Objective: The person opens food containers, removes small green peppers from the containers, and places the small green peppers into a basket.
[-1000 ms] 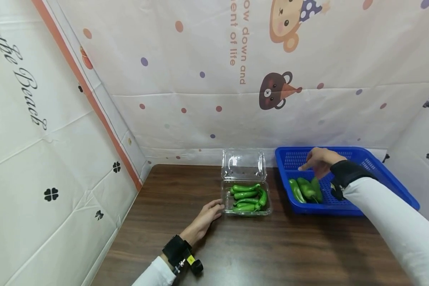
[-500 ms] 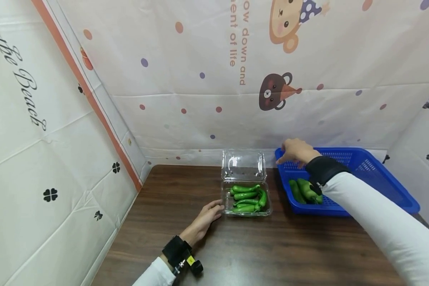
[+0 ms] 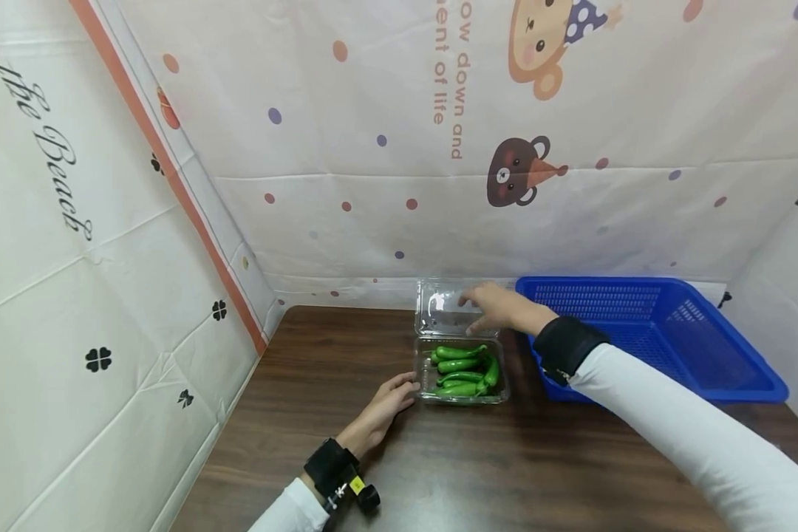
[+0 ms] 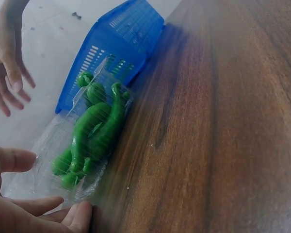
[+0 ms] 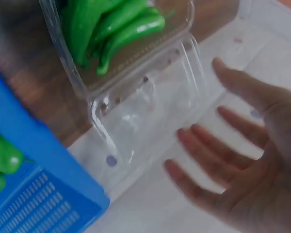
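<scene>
I see the right hand (image 3: 499, 304) with its fingers spread beside the clear lid (image 3: 435, 307); the left hand (image 3: 387, 399) has relaxed fingers against the container (image 3: 464, 400). Rightward of those, green peppers (image 3: 459, 365) mostly point sideways, one lying crosswise; farther right, the blue basket (image 3: 601, 299).

The head view is bright and fairly even, the pale backdrop (image 3: 332, 236) greying slightly lower down; white glare spreads over the near part of the table (image 3: 432, 491), and small highlights glint on the clear lid (image 3: 435, 307); a soft shadow darkens the wood just left of the blue basket (image 3: 652, 332); the left wrist view is dimmer, with milky haze over the peppers (image 4: 82, 133); the right wrist view is soft, its fingers (image 5: 208, 158) blurred.
</scene>
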The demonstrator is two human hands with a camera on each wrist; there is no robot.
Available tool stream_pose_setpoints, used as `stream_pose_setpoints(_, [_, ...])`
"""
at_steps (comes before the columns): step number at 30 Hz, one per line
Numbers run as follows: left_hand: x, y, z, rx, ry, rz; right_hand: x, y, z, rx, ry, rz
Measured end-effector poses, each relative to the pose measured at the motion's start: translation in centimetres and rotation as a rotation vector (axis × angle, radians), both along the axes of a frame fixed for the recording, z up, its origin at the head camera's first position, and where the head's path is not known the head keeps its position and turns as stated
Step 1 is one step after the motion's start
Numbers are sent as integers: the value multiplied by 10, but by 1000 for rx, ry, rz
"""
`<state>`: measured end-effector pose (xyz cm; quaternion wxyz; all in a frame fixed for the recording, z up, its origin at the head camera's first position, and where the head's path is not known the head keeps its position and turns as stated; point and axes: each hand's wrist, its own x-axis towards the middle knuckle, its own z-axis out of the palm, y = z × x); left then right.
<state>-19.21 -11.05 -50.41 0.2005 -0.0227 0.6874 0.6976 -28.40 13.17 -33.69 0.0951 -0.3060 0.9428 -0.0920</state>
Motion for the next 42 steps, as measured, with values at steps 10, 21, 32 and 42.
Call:
stream_pose_setpoints(10, [-1,-1,-1,15,-5,4,14,-21,-50,10,86,143])
stream_pose_setpoints(21, [-2,-1,1,8,-8,-2,25,-25,-93,21,118,154])
stream_pose_setpoints(32, [0,-2,1,-1,-16,-8,24,-24,-117,-4,180,142])
stream_pose_setpoints(42, [-1,-2,-1,4,-16,0,20,-33,-118,-54,161,98])
